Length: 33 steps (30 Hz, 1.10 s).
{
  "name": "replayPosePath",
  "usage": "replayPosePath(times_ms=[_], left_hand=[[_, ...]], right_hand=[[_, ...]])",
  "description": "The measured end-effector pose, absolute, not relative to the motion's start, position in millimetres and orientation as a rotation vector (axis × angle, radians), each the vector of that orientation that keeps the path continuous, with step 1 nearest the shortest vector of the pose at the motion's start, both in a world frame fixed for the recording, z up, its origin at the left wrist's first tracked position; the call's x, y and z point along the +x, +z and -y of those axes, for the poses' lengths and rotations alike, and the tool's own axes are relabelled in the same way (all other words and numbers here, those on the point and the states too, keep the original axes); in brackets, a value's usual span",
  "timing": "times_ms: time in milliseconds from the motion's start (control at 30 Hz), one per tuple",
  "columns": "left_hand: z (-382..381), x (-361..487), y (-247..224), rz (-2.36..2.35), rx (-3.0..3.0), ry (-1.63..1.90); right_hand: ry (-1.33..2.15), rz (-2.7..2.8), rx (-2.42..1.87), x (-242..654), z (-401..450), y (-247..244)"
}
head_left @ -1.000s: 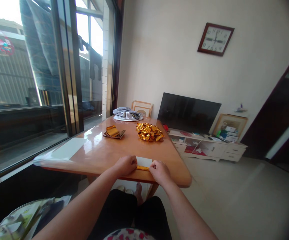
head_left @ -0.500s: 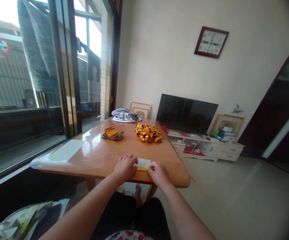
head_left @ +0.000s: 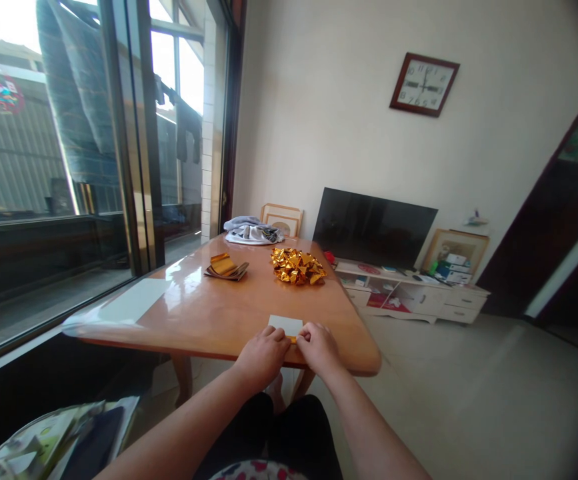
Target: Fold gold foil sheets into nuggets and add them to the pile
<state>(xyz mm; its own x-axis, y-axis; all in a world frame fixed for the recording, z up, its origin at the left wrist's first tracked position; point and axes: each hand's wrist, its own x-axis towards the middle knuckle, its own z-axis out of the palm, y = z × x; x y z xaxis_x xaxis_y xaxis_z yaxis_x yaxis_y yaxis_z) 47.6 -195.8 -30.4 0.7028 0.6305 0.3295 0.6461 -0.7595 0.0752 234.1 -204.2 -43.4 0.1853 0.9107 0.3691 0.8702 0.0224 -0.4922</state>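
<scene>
A narrow strip of folded gold foil paper (head_left: pixel 293 340) lies at the table's near edge, mostly hidden by my fingers. My left hand (head_left: pixel 265 355) has its fingers bent and pressed together over the left part of the strip. My right hand (head_left: pixel 317 345) pinches the strip's right end between thumb and forefinger. Just beyond the fingers a small pale sheet (head_left: pixel 285 323) lies flat on the tabletop. Farther off sit a pile of folded gold foil pieces (head_left: pixel 299 267) and, to its left, a small stack of gold paper sheets (head_left: pixel 225 267).
The wooden table (head_left: pixel 203 320) has a rounded right corner. A large pale sheet (head_left: pixel 136 301) lies on its left side, and folded cloth (head_left: pixel 251 230) rests at the far end. A glass window (head_left: pixel 179 133) runs along the left; a television (head_left: pixel 373 227) stands on a low white cabinet (head_left: pixel 423 301).
My left hand has slid right and nearer to me along the gold strip, closing in on my right hand. More of the pale sheet shows. My right hand stays nearly where it was.
</scene>
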Motion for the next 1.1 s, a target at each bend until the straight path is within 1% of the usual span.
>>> replayPosePath(times_ms=[300, 433, 600, 900, 1100], left_hand=[[202.5, 48.3, -31.8, 1.084, -2.809, -0.516], [202.3, 48.0, -33.1, 1.072, -2.813, -0.522], [201.9, 46.6, -36.3, 1.065, -2.818, -0.5], [204.1, 48.8, -38.3, 1.104, -2.787, -0.571], [209.0, 48.0, -32.0, 1.121, -2.778, -0.556]], right_hand=[[0.003, 1.646, -1.772, 240.8, 218.2, -44.0], [-0.093, 1.843, -1.738, 232.4, 236.8, -44.6], [-0.139, 2.074, -1.806, 221.7, 255.2, -47.0], [-0.144, 2.058, -1.852, 217.4, 260.0, -50.5], [-0.13, 2.065, -1.867, 217.0, 258.6, -48.7]])
